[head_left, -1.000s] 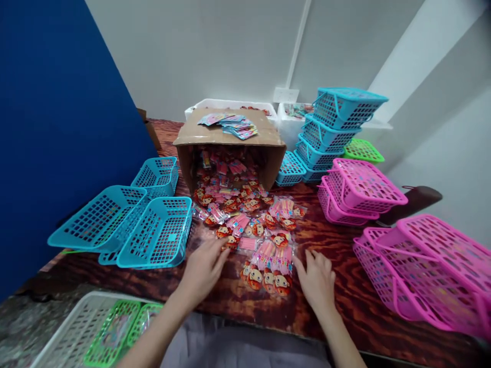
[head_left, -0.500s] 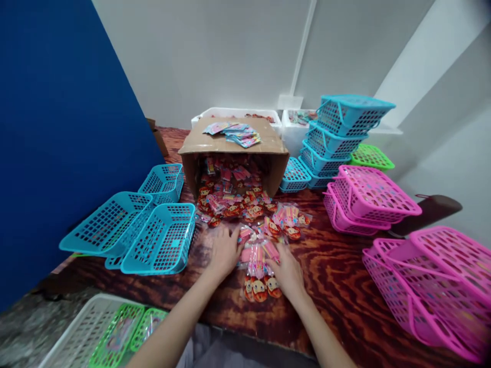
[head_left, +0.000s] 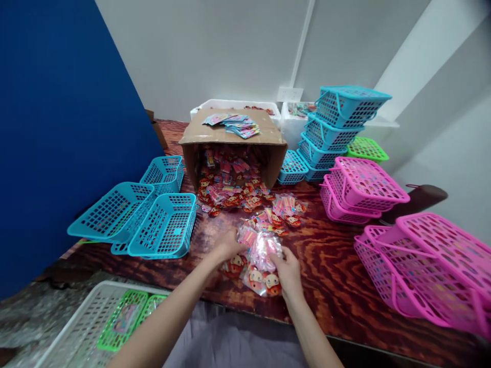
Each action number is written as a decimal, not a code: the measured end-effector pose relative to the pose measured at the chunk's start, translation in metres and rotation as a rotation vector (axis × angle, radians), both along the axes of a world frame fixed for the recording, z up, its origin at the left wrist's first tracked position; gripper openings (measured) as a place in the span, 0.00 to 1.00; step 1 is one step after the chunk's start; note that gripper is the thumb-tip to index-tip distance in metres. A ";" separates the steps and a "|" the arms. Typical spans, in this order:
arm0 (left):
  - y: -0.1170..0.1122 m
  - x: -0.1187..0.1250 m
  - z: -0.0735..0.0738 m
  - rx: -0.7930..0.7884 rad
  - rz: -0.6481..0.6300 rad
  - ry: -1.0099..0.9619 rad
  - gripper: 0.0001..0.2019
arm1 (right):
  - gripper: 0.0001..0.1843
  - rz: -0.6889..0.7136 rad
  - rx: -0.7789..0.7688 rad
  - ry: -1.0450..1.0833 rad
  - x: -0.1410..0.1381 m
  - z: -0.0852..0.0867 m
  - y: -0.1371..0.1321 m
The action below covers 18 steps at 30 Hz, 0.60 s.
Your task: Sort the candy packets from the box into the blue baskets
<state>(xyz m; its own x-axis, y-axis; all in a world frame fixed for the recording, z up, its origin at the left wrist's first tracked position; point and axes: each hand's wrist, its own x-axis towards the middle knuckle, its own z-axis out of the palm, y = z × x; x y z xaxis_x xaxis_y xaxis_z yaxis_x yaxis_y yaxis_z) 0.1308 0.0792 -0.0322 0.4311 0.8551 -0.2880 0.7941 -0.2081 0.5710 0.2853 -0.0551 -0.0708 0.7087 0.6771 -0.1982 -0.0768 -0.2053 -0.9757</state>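
Gathering a bundle of cartoon-face packets [head_left: 258, 258] near the front edge of the tabletop [head_left: 337, 278], left hand [head_left: 227, 246] and right hand [head_left: 288, 270] both curled closed on its 2 sides, just short of the spill from the tipped cardboard box [head_left: 230, 137]. Best done, by the look of it, squeezing evenly from both sides and holding the slippery wrappers flat, well apart from the blue baskets [head_left: 161, 230].
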 end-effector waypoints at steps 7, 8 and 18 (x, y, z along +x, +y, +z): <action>-0.041 0.000 -0.006 -0.164 0.110 -0.424 0.12 | 0.17 0.027 0.135 0.148 -0.023 0.018 0.007; -0.045 -0.004 -0.006 -0.209 0.129 -0.503 0.15 | 0.19 0.036 0.160 0.238 -0.023 0.021 0.005; -0.063 -0.019 -0.004 -0.618 0.369 -0.936 0.27 | 0.33 -0.019 0.317 0.517 -0.009 0.036 -0.011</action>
